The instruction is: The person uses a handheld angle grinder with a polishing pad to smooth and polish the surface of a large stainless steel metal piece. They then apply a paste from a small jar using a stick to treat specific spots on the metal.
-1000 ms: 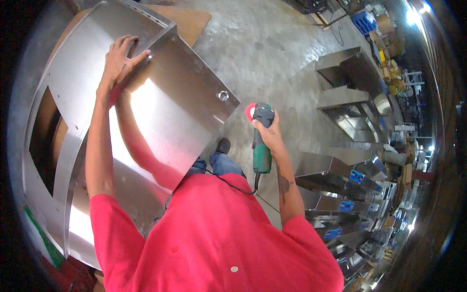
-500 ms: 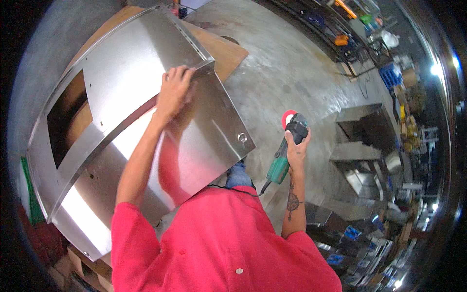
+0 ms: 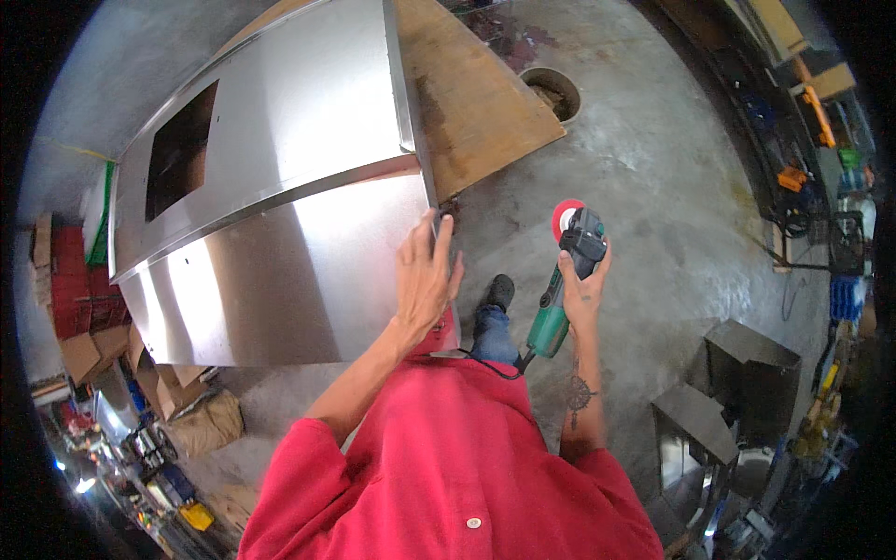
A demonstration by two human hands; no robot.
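A large bent stainless steel panel (image 3: 280, 215) with a rectangular cutout lies on a wooden board (image 3: 476, 103). My left hand (image 3: 425, 275) lies flat on the panel's near right edge, fingers curled over the rim. My right hand (image 3: 583, 280) grips a green angle grinder (image 3: 565, 280) with a red disc, held in the air to the right of the panel and apart from it. The grinder's black cord runs back toward my red shirt.
The concrete floor (image 3: 653, 187) stretches to the right, with a round drain hole (image 3: 551, 89) beyond the board. Steel cabinets (image 3: 737, 373) stand at the lower right. Cardboard boxes (image 3: 84, 355) and tools lie at the lower left. My shoe (image 3: 499, 291) shows below the panel's edge.
The view swung, so the panel now sits higher and further left. My left hand slid along the panel to its near right edge. The grinder stays in my right hand, away from the metal.
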